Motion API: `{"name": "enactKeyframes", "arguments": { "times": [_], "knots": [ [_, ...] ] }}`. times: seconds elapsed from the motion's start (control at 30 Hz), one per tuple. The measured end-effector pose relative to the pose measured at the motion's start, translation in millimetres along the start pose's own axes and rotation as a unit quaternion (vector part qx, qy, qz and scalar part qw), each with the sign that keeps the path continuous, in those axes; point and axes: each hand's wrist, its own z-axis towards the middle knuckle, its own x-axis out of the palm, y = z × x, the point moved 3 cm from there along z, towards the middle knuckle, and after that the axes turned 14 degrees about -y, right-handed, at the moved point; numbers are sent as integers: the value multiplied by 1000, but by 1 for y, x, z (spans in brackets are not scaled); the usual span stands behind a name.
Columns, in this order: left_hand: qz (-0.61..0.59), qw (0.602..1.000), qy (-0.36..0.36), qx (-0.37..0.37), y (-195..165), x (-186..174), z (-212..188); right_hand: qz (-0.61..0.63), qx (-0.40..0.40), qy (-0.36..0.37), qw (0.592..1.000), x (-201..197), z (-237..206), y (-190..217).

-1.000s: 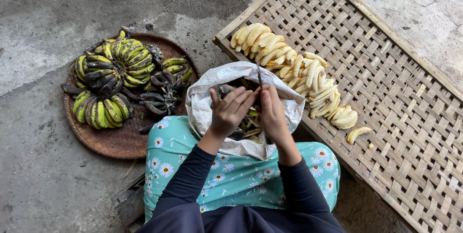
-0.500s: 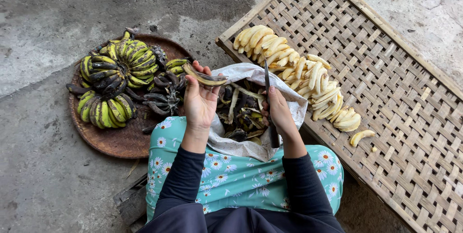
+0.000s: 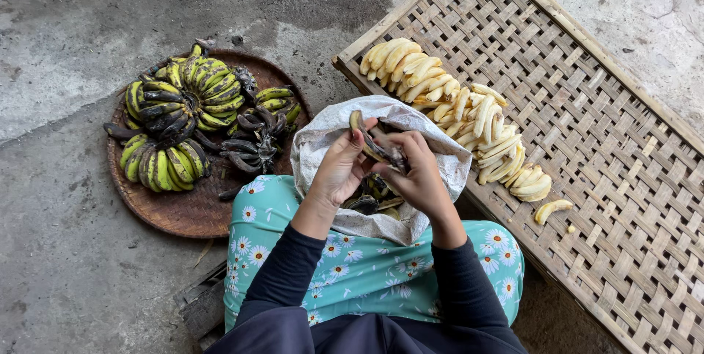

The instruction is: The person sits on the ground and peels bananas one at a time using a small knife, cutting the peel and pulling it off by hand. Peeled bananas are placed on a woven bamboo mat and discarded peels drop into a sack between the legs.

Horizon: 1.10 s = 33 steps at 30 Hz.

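My left hand (image 3: 339, 167) and my right hand (image 3: 416, 172) meet over a white sack (image 3: 323, 138) on my lap, both gripping one dark-skinned banana (image 3: 364, 136) between them. The sack holds dark peels (image 3: 374, 194) under my hands. Left of me, a round woven tray (image 3: 183, 211) carries bunches of green and black bananas (image 3: 176, 116). To the right, peeled pale bananas (image 3: 455, 105) lie in a row on a woven bamboo mat (image 3: 587, 141).
One peeled banana (image 3: 551, 209) lies apart from the row on the mat. Grey concrete floor (image 3: 66, 31) surrounds the tray. My lap is covered by turquoise flowered cloth (image 3: 352, 266). A dark block (image 3: 202, 306) sits by my left side.
My left hand reached out to the tray side, took a banana, and came back to the sack. Both hands now hold that banana together.
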Motion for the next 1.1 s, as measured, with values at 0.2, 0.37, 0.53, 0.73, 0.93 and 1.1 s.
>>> {"name": "enactKeyframes", "arguments": {
  "times": [0.2,0.37,0.53,0.73,0.93,1.1],
  "knots": [
    [48,997,-53,-2,1,7,-3,21,56,7,998,-7,4,1],
    [110,992,-55,26,-1,8,-2,-63,41,13,997,-8,1,-2],
    [164,983,-74,28,-4,4,1,-72,27,20,997,-3,-3,-10],
    [156,988,-2,9,-6,5,1,5,133,3,991,1,-14,-43],
    [52,990,133,3,-8,4,-1,364,446,-13,818,6,-28,-67],
    [225,961,1,159,4,-1,10,198,400,-33,894,10,-29,-71]
  ]
}}
